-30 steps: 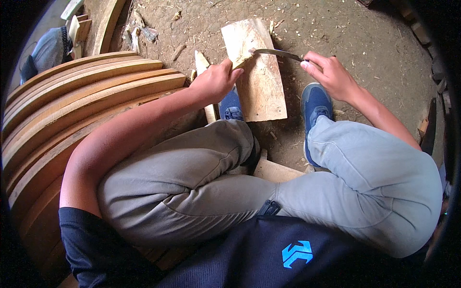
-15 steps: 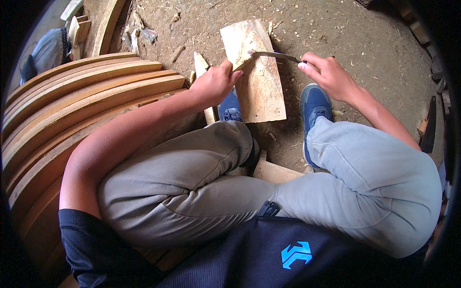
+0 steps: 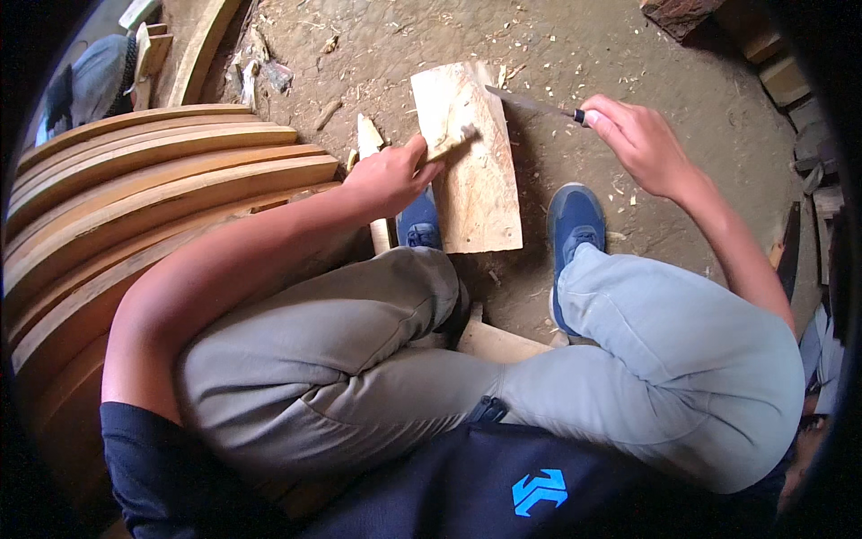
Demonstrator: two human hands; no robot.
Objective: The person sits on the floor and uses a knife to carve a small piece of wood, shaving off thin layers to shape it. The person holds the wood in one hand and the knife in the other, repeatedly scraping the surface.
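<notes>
My left hand (image 3: 392,177) is closed around a short piece of pale wood (image 3: 451,142), whose darker end points to the right. That piece is over a wide wooden board (image 3: 485,193) on the ground between my feet. In my right hand (image 3: 639,144) is a knife (image 3: 536,103), gripped by its dark handle. Its long, thin blade points left over the board's far right edge, apart from the wood piece.
Curved wooden planks (image 3: 171,175) are stacked at my left. My blue shoes (image 3: 576,220) stand on either side of the board. Wood scraps (image 3: 256,76) and shavings lie on the dirt floor. A wooden block (image 3: 680,13) is at the far right.
The knife blade has come away from the wood piece, up and to the right with my right hand. My left hand still grips the wood, slightly lower in view.
</notes>
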